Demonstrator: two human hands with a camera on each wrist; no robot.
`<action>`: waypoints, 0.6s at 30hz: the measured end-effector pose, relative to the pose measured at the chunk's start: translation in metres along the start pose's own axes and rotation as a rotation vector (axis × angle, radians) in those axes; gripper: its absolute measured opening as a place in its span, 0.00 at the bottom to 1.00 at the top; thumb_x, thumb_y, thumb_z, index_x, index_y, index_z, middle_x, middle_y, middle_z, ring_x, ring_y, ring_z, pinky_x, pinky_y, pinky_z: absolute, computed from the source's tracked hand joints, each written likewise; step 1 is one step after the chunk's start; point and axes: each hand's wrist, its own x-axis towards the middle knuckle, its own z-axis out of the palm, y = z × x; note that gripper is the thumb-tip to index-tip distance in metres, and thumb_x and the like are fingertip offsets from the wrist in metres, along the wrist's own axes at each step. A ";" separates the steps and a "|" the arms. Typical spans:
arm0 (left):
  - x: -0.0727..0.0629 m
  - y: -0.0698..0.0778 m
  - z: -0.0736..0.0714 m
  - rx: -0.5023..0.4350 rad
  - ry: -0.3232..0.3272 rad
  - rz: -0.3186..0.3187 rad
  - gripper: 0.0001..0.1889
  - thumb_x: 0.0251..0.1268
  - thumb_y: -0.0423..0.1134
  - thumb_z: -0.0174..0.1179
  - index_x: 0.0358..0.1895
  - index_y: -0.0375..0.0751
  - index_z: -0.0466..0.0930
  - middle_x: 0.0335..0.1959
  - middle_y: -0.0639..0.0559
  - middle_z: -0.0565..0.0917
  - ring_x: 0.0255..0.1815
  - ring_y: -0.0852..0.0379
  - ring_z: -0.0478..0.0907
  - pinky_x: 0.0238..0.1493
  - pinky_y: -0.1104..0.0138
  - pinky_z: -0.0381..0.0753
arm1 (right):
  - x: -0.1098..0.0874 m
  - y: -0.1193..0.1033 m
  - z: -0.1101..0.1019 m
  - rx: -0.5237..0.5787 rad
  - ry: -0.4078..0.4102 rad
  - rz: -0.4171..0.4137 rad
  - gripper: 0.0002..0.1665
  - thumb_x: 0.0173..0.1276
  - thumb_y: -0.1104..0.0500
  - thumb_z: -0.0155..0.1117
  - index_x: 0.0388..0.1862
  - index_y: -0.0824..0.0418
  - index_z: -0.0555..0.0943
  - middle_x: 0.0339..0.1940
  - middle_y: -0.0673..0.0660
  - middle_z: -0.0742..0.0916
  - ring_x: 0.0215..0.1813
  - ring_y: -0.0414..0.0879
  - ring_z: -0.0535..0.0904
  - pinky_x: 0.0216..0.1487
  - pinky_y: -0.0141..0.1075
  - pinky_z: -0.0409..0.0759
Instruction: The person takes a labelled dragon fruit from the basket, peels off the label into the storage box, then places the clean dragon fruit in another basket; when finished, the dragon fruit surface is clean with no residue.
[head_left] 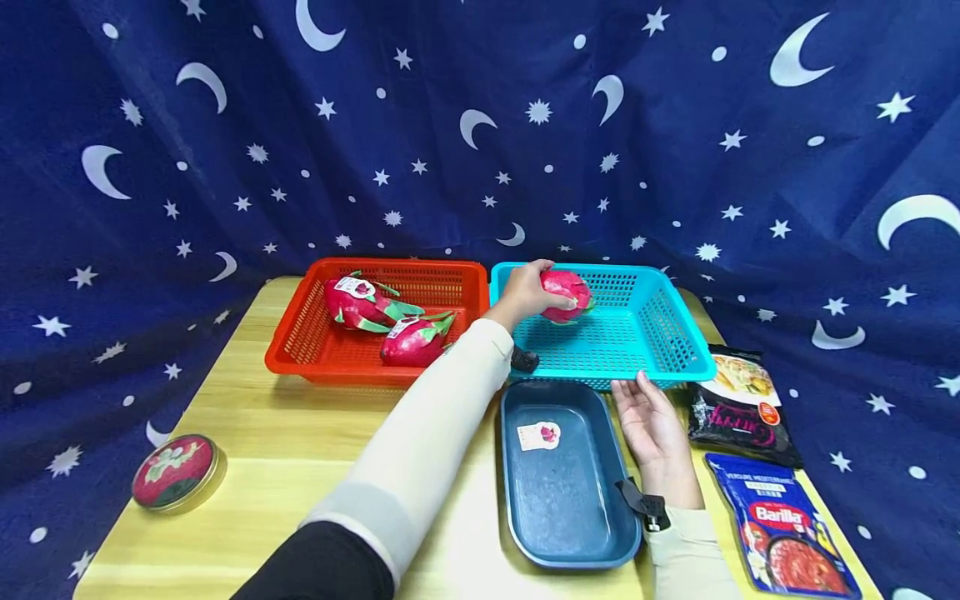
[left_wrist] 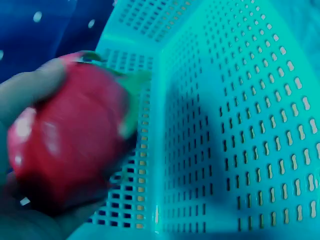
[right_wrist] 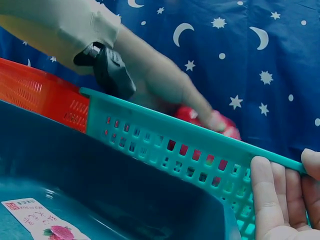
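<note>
A pink dragon fruit [head_left: 567,297] with green leaf tips is held in my left hand [head_left: 527,293], above the turquoise basket [head_left: 600,350]. In the left wrist view, the thumb and fingers wrap round this dragon fruit [left_wrist: 75,135]; it is blurred. My right hand [head_left: 652,425] touches the front of that basket, palm upward. The right wrist view shows its straight fingers [right_wrist: 267,192] against the perforated outer wall, with the thumb near the rim. Two dragon fruits, one farther back [head_left: 356,300] and one nearer [head_left: 416,342], lie in the red basket [head_left: 300,358].
In front of the turquoise basket stands a dark blue tray [head_left: 562,500] holding a label sticker [head_left: 538,435]. A black food packet [head_left: 738,408] and a blue Barilla pouch [head_left: 787,525] lie at the right. A round tin [head_left: 176,472] sits at the left. Behind hangs a starry curtain [head_left: 450,125].
</note>
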 end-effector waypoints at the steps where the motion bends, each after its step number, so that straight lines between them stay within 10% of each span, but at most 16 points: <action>1: 0.001 -0.004 0.001 0.020 -0.004 -0.004 0.46 0.54 0.53 0.83 0.76 0.46 0.73 0.67 0.47 0.80 0.63 0.50 0.75 0.58 0.64 0.80 | 0.000 0.000 0.000 -0.007 -0.001 -0.001 0.01 0.77 0.72 0.62 0.44 0.72 0.80 0.39 0.65 0.85 0.46 0.53 0.84 0.65 0.42 0.78; 8: 0.004 -0.019 -0.003 0.141 -0.064 0.011 0.46 0.54 0.48 0.84 0.76 0.45 0.72 0.68 0.47 0.79 0.66 0.47 0.73 0.63 0.61 0.77 | 0.001 0.000 0.001 -0.035 0.020 -0.006 0.02 0.76 0.72 0.64 0.41 0.71 0.80 0.38 0.64 0.85 0.45 0.53 0.84 0.65 0.42 0.79; 14: 0.008 -0.017 -0.008 0.514 -0.125 0.029 0.43 0.52 0.52 0.84 0.71 0.43 0.78 0.65 0.47 0.82 0.65 0.48 0.77 0.65 0.55 0.76 | 0.000 -0.002 0.001 -0.044 0.010 -0.014 0.02 0.77 0.72 0.63 0.41 0.72 0.80 0.38 0.65 0.85 0.46 0.53 0.84 0.65 0.42 0.79; 18: 0.009 -0.015 -0.010 0.582 -0.153 -0.003 0.37 0.53 0.55 0.83 0.65 0.46 0.81 0.60 0.49 0.84 0.59 0.50 0.80 0.57 0.54 0.81 | 0.000 -0.002 0.001 -0.059 0.018 -0.022 0.03 0.77 0.72 0.63 0.40 0.71 0.80 0.38 0.64 0.85 0.45 0.53 0.84 0.64 0.42 0.79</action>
